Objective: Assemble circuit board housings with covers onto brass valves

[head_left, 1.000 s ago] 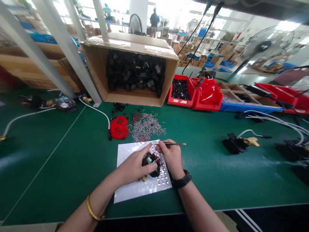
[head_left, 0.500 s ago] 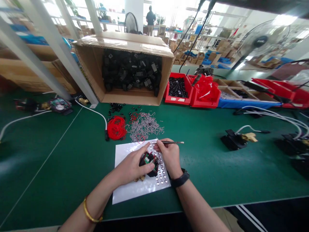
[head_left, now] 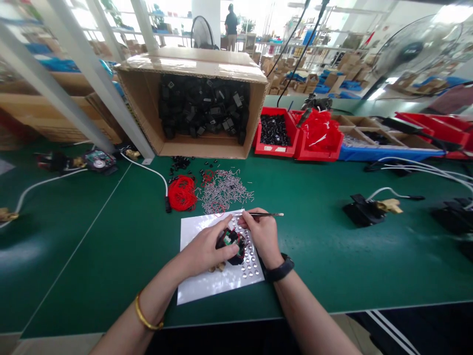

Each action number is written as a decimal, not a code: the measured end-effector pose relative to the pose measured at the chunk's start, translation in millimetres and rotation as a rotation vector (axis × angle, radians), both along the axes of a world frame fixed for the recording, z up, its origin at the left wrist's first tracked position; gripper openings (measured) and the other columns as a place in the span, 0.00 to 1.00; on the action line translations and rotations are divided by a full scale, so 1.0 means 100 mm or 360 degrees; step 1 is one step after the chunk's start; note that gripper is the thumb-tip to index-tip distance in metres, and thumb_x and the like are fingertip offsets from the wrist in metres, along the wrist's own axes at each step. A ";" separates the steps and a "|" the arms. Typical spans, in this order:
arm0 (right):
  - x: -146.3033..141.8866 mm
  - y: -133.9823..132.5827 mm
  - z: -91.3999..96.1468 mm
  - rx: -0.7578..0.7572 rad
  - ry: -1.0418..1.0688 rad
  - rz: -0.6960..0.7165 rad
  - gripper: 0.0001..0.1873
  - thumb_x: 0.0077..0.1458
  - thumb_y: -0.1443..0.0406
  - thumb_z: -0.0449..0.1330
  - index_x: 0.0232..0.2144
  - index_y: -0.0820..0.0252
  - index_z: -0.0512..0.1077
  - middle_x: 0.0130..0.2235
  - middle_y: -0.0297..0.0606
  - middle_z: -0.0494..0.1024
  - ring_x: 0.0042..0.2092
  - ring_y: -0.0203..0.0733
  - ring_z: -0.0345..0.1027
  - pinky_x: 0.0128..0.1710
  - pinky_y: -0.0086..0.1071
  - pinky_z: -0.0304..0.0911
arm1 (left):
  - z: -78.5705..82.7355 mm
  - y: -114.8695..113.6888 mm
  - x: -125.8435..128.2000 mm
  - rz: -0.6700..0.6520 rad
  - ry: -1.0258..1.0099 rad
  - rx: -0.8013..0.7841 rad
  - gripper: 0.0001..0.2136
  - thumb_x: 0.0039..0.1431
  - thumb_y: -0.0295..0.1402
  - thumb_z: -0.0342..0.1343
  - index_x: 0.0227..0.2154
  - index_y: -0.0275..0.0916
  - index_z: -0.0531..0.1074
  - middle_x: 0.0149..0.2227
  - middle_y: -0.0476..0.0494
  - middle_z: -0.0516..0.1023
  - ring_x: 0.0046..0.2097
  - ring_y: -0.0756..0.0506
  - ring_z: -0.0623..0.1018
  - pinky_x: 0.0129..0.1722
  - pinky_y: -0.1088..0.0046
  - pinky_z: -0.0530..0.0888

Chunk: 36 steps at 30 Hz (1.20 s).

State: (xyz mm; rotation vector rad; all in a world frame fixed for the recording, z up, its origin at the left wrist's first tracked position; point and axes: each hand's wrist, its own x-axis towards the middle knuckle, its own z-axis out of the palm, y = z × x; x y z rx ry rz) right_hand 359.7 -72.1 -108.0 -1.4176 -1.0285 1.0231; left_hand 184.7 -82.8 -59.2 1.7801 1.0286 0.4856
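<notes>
On the white sheet (head_left: 195,288) at the near edge of the green surface (head_left: 111,236), seen from the head camera, little differs from a second ago. The left hand (head_left: 205,252) still has its fingers clenched around the black module (head_left: 232,240), which shows red and green inside. The right hand (head_left: 263,235) still pinches the tweezers (head_left: 264,215), whose shaft lies level and points off to the right of the sheet. Both hands have stayed over the sheet's right half, by its rows of small shiny dots (head_left: 252,266); only the camera has shifted a little. From that I judge the fine work on the module to be at the same stage. Whether the module rests on the sheet or hangs just over it I cannot tell. Just beyond the sheet lie a coil of red rings (head_left: 182,193) and a scatter of metal pins (head_left: 226,190). Farther beyond the sheet a cardboard box (head_left: 192,64) lies on its side, mouth toward the person, piled with black parts (head_left: 201,111). Beyond the sheet and to its right stand a red bin (head_left: 275,149) of small black pieces (head_left: 272,129), a second red bin (head_left: 318,154) filled by a crumpled red bag (head_left: 320,129), and a blue tray (head_left: 388,154) whose contents are too blurred to name.
</notes>
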 end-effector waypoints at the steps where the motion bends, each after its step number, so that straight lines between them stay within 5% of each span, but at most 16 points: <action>1: 0.00 0.00 0.00 0.0006 0.0003 -0.0001 0.14 0.48 0.55 0.62 0.26 0.59 0.70 0.23 0.38 0.76 0.26 0.44 0.72 0.27 0.34 0.68 | 0.00 0.00 0.00 0.0004 -0.0018 -0.0014 0.31 0.54 0.46 0.53 0.59 0.39 0.56 0.61 0.39 0.58 0.61 0.37 0.59 0.60 0.56 0.56; 5: 0.00 0.00 -0.03 0.0027 0.0056 -0.0037 0.13 0.47 0.56 0.63 0.30 0.59 0.67 0.25 0.36 0.76 0.27 0.44 0.72 0.27 0.34 0.68 | 0.04 -0.09 -0.02 0.0098 -0.0024 -0.0076 0.33 0.47 0.42 0.61 0.56 0.40 0.60 0.56 0.39 0.65 0.56 0.36 0.67 0.56 0.57 0.63; 10: 0.00 -0.04 0.02 0.0048 0.0165 -0.0038 0.15 0.46 0.56 0.64 0.28 0.60 0.65 0.24 0.37 0.76 0.27 0.43 0.73 0.28 0.35 0.70 | 0.13 -0.34 -0.08 0.0572 0.0041 0.0219 0.30 0.40 0.38 0.66 0.48 0.43 0.64 0.57 0.40 0.61 0.57 0.35 0.62 0.56 0.54 0.62; 14: 0.04 -0.12 0.11 0.0015 0.0477 0.0007 0.18 0.42 0.57 0.68 0.29 0.62 0.67 0.28 0.43 0.78 0.31 0.45 0.75 0.30 0.33 0.71 | -0.04 -0.52 -0.15 0.0868 -0.0179 0.0210 0.30 0.44 0.34 0.64 0.50 0.44 0.60 0.55 0.40 0.60 0.57 0.36 0.63 0.58 0.54 0.61; 19: 0.03 -0.12 0.12 -0.0026 0.0688 0.0007 0.19 0.38 0.59 0.70 0.30 0.63 0.69 0.31 0.43 0.79 0.34 0.46 0.75 0.29 0.30 0.72 | -0.30 -0.62 -0.16 0.0973 -0.0572 0.0165 0.34 0.47 0.34 0.63 0.55 0.40 0.52 0.56 0.37 0.60 0.57 0.38 0.64 0.57 0.60 0.63; 25: -0.02 -0.07 0.14 -0.0012 0.0715 -0.0049 0.20 0.36 0.60 0.71 0.29 0.63 0.68 0.28 0.42 0.79 0.32 0.44 0.75 0.28 0.27 0.71 | -0.32 -0.60 -0.18 0.0912 -0.0506 0.0300 0.28 0.50 0.35 0.61 0.53 0.41 0.59 0.55 0.38 0.62 0.57 0.38 0.64 0.58 0.58 0.61; 31: -0.02 -0.37 0.45 -0.0168 0.1064 0.0127 0.20 0.39 0.59 0.70 0.31 0.61 0.67 0.33 0.47 0.79 0.38 0.46 0.75 0.35 0.30 0.71 | -0.35 -0.58 -0.19 0.0880 -0.0490 0.0383 0.26 0.47 0.35 0.64 0.50 0.41 0.64 0.55 0.38 0.62 0.58 0.37 0.62 0.59 0.55 0.57; 36: -0.21 -0.65 0.56 -0.0288 0.1261 0.0265 0.15 0.41 0.61 0.70 0.27 0.61 0.68 0.32 0.44 0.79 0.37 0.43 0.74 0.38 0.32 0.70 | -0.38 -0.63 -0.15 0.0973 -0.0699 0.0358 0.36 0.47 0.32 0.64 0.57 0.42 0.50 0.57 0.38 0.59 0.58 0.39 0.62 0.59 0.59 0.60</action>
